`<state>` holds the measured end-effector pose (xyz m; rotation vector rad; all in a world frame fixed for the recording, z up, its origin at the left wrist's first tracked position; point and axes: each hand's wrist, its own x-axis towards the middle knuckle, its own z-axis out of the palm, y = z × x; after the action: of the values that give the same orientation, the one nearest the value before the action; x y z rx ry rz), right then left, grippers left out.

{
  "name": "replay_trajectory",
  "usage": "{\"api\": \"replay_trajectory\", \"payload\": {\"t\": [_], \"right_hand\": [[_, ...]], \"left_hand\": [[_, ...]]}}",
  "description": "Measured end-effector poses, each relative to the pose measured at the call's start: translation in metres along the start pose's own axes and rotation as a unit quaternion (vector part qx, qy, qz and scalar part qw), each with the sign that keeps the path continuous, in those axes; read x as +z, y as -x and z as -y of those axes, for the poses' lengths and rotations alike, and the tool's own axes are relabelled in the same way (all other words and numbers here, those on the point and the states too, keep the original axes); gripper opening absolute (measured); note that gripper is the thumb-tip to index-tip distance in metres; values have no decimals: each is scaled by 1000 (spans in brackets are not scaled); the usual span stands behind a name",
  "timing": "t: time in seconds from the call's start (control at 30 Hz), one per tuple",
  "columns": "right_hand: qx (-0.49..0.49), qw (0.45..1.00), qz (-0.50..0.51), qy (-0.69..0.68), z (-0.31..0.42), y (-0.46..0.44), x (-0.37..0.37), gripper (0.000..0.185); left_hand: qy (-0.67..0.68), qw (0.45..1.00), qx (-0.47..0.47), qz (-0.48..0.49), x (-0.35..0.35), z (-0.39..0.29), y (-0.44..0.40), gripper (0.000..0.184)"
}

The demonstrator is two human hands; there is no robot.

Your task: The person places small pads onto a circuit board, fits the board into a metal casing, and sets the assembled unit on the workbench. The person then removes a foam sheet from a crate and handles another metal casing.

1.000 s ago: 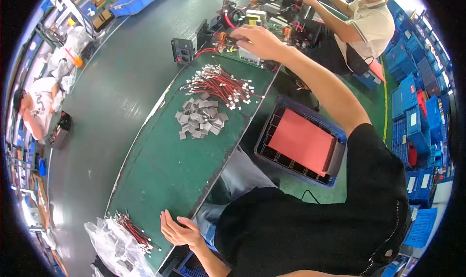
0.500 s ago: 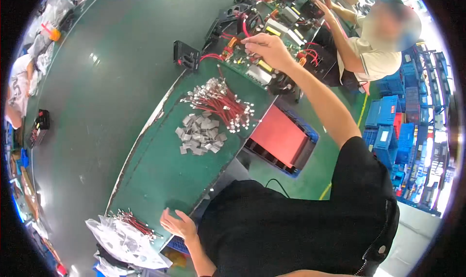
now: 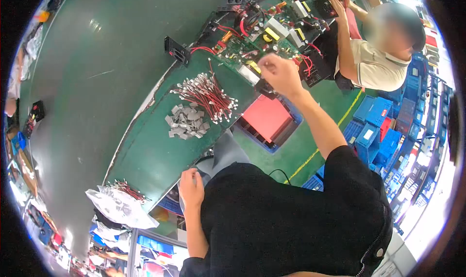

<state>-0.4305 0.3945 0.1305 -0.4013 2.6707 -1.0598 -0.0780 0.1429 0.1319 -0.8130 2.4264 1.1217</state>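
Note:
My right hand (image 3: 280, 74) hovers beside the near end of the circuit boards (image 3: 233, 54), its fingers curled together. Whatever may be in them cannot be made out. My left hand (image 3: 192, 187) is by the table's near edge, close to my body, with fingers loosely apart and nothing in it. Between the hands, on the green table (image 3: 145, 158), lies a heap of red and black wire leads (image 3: 206, 95) with white connectors. Beside it sits a pile of small grey pieces (image 3: 187, 122). A black panel (image 3: 176, 51) stands at the table's far edge, joined by red wires.
A co-worker (image 3: 376, 58) sits at the right, hands at the boards. Below the table stands a crate with a pink-red sheet (image 3: 266, 117). A clear plastic bag (image 3: 119, 206) and more wire leads (image 3: 127, 188) lie at the near left. Blue bins (image 3: 376, 112) fill the right.
My right hand has drawn back from over the boards toward their near edge. My left hand has moved in toward my body. The view has shifted slightly.

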Motion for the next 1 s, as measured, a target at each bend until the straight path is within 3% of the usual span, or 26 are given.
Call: {"api": "replay_trajectory", "payload": {"t": [0.17,0.23,0.37,0.47,0.53,0.63,0.7,0.73,0.77,0.83,0.87,0.97,1.0], "right_hand": [[54,998,8,-32,-1,44,7,17],[25,999,-11,-37,-4,53,14,17],[111,988,-20,-105,15,56,23,17],[162,977,-34,-133,36,46,23,17],[197,970,-44,-136,38,48,26,18],[206,964,-73,-154,32,44,24,25],[216,932,-136,-257,47,45,19,34],[224,930,-152,-247,40,54,17,34],[224,931,-152,-243,35,64,18,34],[313,887,-287,-184,22,91,21,37],[297,896,-329,6,-9,112,32,48],[372,847,-369,-88,-16,118,48,56],[395,831,-367,-136,-42,120,56,48]], "left_hand": [[13,1000,1,-7,-5,-2,-10,15],[15,1000,-8,-5,-13,-3,-18,15],[50,998,-38,5,-33,-23,-47,16],[59,998,7,29,-32,-33,-85,13],[58,993,93,47,-27,-43,-113,15],[81,983,132,103,-29,-72,-149,15],[111,980,133,98,-43,-85,-161,16],[134,978,135,91,-47,-88,-162,16],[137,977,135,92,-48,-82,-160,16],[134,984,118,8,-53,-53,-151,17],[122,987,102,-1,-57,-35,-146,17],[39,998,35,-44,-71,26,-116,17],[27,998,0,-53,-74,48,-104,17]]}}
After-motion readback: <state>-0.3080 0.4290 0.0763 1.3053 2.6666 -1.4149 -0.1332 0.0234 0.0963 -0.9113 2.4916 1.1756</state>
